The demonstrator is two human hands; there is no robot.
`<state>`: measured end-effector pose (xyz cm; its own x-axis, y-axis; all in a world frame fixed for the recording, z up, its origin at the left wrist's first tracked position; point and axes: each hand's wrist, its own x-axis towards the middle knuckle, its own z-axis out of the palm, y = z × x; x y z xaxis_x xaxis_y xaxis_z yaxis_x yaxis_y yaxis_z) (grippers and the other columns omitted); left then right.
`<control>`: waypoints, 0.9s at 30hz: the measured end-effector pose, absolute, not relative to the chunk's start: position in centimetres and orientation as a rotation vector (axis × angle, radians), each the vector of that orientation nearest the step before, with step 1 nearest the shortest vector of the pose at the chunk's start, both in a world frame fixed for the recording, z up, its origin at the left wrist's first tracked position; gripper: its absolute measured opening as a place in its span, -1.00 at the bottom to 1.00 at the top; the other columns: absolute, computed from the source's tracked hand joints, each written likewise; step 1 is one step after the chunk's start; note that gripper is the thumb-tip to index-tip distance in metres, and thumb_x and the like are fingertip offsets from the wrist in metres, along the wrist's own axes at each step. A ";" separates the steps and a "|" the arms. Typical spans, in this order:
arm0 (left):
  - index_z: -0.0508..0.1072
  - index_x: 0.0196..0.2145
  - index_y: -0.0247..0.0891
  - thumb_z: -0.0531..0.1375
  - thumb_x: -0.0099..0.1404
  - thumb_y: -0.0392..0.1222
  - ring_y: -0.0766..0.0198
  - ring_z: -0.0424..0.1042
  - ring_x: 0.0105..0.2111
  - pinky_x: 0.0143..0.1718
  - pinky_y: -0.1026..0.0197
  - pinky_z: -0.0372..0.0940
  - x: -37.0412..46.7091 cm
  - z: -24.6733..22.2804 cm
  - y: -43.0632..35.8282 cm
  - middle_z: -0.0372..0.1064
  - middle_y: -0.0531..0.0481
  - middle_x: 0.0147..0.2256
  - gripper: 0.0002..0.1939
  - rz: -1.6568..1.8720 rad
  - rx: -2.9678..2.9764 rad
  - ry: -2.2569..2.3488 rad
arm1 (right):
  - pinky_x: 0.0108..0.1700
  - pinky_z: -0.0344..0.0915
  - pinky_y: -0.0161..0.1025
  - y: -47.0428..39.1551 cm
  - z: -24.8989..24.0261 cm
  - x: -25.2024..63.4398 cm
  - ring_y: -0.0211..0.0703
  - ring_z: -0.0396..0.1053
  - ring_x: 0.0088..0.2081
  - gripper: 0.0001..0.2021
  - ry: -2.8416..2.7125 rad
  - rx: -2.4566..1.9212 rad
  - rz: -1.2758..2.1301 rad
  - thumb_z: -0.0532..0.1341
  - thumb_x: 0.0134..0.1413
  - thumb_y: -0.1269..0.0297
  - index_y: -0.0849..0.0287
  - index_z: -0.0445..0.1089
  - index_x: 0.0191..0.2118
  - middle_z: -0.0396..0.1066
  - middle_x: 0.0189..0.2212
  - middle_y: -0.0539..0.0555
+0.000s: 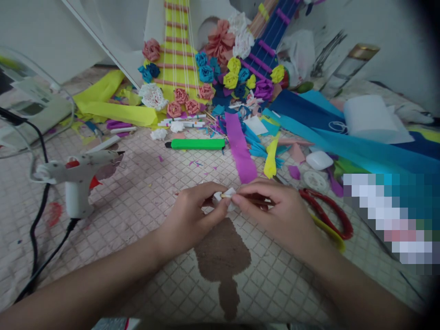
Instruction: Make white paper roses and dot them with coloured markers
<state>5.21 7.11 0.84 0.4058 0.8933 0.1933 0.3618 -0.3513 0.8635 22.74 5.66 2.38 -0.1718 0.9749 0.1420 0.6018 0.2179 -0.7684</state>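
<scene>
The left hand [195, 208] and right hand [277, 201] pinch white paper [231, 191], seemingly around a thin stick [224, 195]; it should handle light, soft, tearable: grip its folds gently.

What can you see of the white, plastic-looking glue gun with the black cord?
The white, plastic-looking glue gun shows side-on at the left of the pale, grid-patterned tabletop. Its dark, pointed nozzle faces right; a red part shows on top, a red trigger-like part under the barrel. The white handle extends toward the person, and the black cord runs from its base toward the near left. Neither the left hand nor the right hand touches it.
</scene>
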 end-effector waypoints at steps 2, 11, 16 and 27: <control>0.46 -0.30 -0.31 0.13 0.24 -0.23 0.41 0.33 -0.55 -0.57 0.39 0.21 5.3 1.0 7.0 0.43 0.03 -0.49 -0.86 0.812 1.765 1.101 | -0.43 0.23 -0.29 5.6 2.3 22.6 -0.28 0.34 -0.45 -0.88 -1.821 -1.479 0.685 0.23 0.01 0.25 0.17 0.44 -0.45 0.44 -0.49 -0.01; 0.42 -0.25 -0.29 0.16 0.23 -0.21 0.40 0.40 -0.38 -0.29 0.31 0.43 5.8 0.9 6.7 0.38 0.04 -0.34 -0.86 0.917 1.171 0.936 | -0.43 0.21 -0.29 5.7 2.1 22.7 -0.28 0.31 -0.48 -0.88 -1.787 -1.470 0.580 0.24 -0.01 0.27 0.19 0.44 -0.47 0.42 -0.51 0.01; 0.41 -0.43 -0.34 0.15 0.23 -0.24 0.41 0.37 -0.43 -0.38 0.33 0.45 5.8 0.9 6.9 0.32 0.07 -0.46 -0.88 0.933 1.051 0.894 | -0.45 0.19 -0.29 5.7 2.0 22.3 -0.29 0.28 -0.50 -0.89 -1.783 -1.424 0.599 0.24 -0.01 0.30 0.20 0.43 -0.49 0.40 -0.53 0.02; 0.51 -0.33 -0.28 0.09 0.18 -0.42 0.41 0.44 -0.42 -0.33 0.38 0.36 5.5 0.9 6.9 0.45 0.07 -0.43 -0.79 0.886 1.043 0.811 | -0.45 0.19 -0.30 5.4 2.1 22.3 -0.31 0.27 -0.49 -0.90 -1.764 -1.393 0.592 0.24 -0.02 0.32 0.21 0.43 -0.47 0.39 -0.53 0.01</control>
<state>5.53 6.88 0.94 0.4186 0.8978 -0.1367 -0.2161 0.2447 0.9452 22.28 5.38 2.06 -0.0791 0.9519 0.2960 0.5803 0.2855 -0.7627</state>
